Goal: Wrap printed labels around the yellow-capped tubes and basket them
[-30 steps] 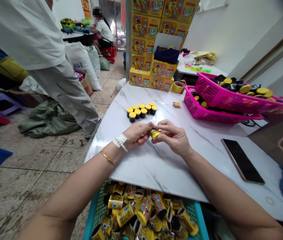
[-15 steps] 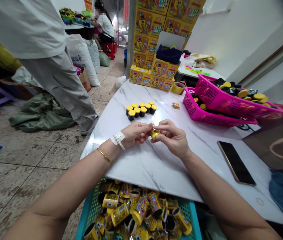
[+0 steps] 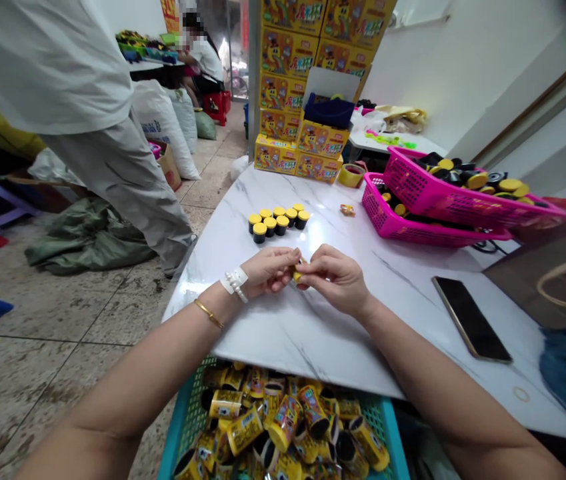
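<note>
My left hand [image 3: 271, 268] and my right hand [image 3: 339, 279] meet above the white marbled table. A small shiny yellow piece [image 3: 298, 275] is pinched between them, mostly covered by the fingers, so its exact kind is hidden. Both hands are closed on it. Beyond my left hand, several short black tubs with yellow lids [image 3: 270, 225] stand upright in two rows. Below the table's near edge, a teal basket [image 3: 395, 440] holds many yellow printed cups [image 3: 244, 430] with dark insides, lying at all angles.
Two stacked pink baskets [image 3: 380, 215] with black and yellow parts stand at the right. A phone [image 3: 471, 319] lies nearer me. Printed yellow boxes [image 3: 289, 50] are piled at the back, beside a tape roll [image 3: 351, 175]. A person in grey trousers [image 3: 117, 173] stands at the left.
The fingers of my right hand have curled in closer round the yellow piece, which shows less now. The whole view has shifted slightly.
</note>
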### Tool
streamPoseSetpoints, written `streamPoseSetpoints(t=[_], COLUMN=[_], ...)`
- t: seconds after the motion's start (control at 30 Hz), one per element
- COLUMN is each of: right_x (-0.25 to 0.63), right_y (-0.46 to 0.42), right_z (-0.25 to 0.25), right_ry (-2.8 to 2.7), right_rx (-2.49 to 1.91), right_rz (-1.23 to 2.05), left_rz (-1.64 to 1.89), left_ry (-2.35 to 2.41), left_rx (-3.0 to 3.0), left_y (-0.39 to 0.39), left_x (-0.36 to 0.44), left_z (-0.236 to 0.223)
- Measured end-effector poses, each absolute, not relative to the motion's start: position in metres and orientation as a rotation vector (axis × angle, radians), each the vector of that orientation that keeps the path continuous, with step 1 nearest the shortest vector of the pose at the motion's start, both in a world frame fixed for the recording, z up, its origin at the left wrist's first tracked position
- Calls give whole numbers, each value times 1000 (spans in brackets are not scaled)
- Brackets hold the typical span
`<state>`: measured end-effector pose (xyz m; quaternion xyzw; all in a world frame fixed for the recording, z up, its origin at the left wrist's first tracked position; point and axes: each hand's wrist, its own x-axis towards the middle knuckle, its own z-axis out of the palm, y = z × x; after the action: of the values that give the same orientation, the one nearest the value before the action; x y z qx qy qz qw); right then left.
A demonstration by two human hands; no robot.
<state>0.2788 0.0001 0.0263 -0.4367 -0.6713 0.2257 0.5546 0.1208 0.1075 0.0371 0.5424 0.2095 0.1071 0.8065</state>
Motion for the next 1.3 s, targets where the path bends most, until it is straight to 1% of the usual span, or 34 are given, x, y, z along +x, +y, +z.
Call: streamPoseSetpoints(t=[0.1,0.2,0.27,0.43,0.6,0.67,0.77,0.8,0.97,1.03,1.17,1.3], right_x=[281,287,291,290,284,283,286,287,289,288,283,278], right_y=[3,7,9,6,2,-3,-17,-25,-83,-109,-154,-172], right_z=[25,24,26,36,49,57,70,73,74,69,62,63], right_ry=[-1579,-1523,-1602,-1862,-1934,-1898,-1914,-1933,-1953,-1986,-2181,-2353], right_rx=[-1057,-1163,-1222,-1168,-1213,-1262,-1288,-1287,-1363,-1399,-1407,-1422], right_rz=[490,621,645,419,299,300,285,284,301,370,588,631], left_rz=[267,274,225,53,-139,-100,79,91,-116,-55,189,222], left_ry=[444,435,447,484,402,393,393,373,231,297,480,508], left_rx=[1137,1128,1165,1260,1263,1234,1172,1165,1221,1239,1252,1302], left_y=[109,112,113,112,113,116,121,122,119,117,119,116], left_x=[120,120,120,117,112,112,112,112,113,113,117,120], left_z=[37,36,35,35,36,36,35,35,38,41,44,43])
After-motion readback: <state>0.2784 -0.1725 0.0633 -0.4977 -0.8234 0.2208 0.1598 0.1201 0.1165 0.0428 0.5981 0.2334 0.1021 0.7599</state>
